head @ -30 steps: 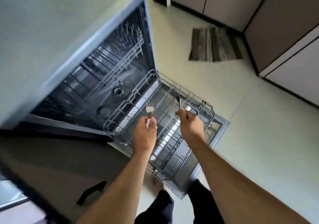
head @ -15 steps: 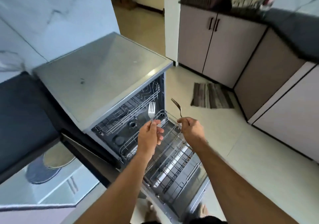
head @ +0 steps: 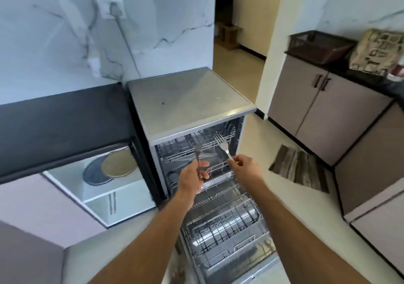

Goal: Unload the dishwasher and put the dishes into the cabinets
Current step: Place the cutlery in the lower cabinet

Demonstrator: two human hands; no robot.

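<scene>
A: We have a fork in each grip. Our left hand (head: 192, 179) has its fingers curled round the handle of a dark fork (head: 197, 152), tines up and blurred, so we may be misreading its exact tilt. Our right hand (head: 246, 170) pinches the handle end of a bright fork (head: 224, 148), which rises up and away from that grip toward the left one.

B: Both forks are out of the dishwasher (head: 196, 108) then, held in front of its open cavity, above the pulled-out lower rack (head: 225, 224)

A: Yes. To do this step well, we judge it best to gather both forks into one grip, handles together and tines pointing away from us, so the other hand is free to open a cabinet or drawer.

B: And keep the tines clear of the upper rack (head: 209, 146) just beyond our grips.

A: Around us: a black surface (head: 65, 117) runs off to the left of our left grip, with an open cabinet (head: 105, 187) below it holding round plates (head: 111, 167). Far to the right of our right grip are closed cabinet doors (head: 323, 113) under another dark surface carrying a basket (head: 317, 45) and a patterned cloth bag (head: 378, 51). A striped mat (head: 299, 167) lies on the floor below the right grip
</scene>
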